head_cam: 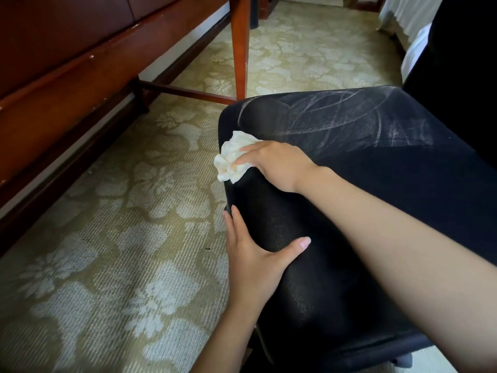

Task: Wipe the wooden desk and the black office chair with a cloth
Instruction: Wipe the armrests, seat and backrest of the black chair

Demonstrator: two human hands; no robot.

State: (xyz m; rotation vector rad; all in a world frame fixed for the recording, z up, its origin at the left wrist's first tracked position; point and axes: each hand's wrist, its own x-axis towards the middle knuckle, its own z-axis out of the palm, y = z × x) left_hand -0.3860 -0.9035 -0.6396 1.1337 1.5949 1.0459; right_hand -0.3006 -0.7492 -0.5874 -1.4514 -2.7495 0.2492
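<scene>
Your right hand (274, 164) grips the bunched cloth (231, 164) against the chair (349, 135) seat's edge; your left hand (255, 254) lies flat, released, likely bracing the seat.

- Carpet (107, 238): beige-green with pale flower patterns, filling the left and lower left of the frame.
- Dark speck (207, 248) on the carpet, lower centre.
- Bed (411, 25): white linen, upper right corner.
- Black object (254, 14) standing on the carpet, top centre; partly hidden.
</scene>
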